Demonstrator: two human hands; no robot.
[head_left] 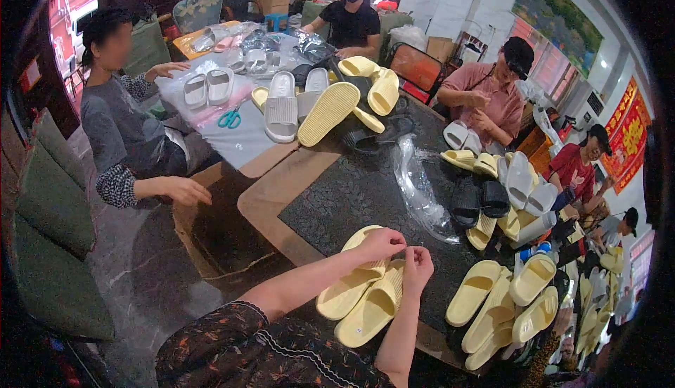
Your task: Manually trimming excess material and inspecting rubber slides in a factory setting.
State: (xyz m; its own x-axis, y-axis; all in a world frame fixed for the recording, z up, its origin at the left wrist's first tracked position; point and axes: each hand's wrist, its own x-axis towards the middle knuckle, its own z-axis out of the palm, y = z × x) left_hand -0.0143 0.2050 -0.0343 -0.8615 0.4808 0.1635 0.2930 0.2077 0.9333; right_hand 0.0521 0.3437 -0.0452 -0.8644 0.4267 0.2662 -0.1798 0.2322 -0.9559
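Note:
My left hand [384, 243] and my right hand [420, 268] meet with pinched fingertips above a pair of pale yellow slide sandals. Whatever they pinch, if anything, is too small to tell. Below my left forearm lies the left yellow slide [342, 296], its strap partly covered by the hand. The right yellow slide [369, 311] rests beside it, under my right hand, with a small mark on its heel. Both slides sit sole down at the near edge of the table [337, 202], toes pointing away from me.
More yellow slides [474, 293] lie to my right, with black slides [465, 205] farther back. Clear plastic wrap [415, 184] crosses the tabletop. Piled slides [329, 114] and teal scissors [229, 119] lie beyond. An open cardboard box [225, 226] stands left. Several co-workers sit around.

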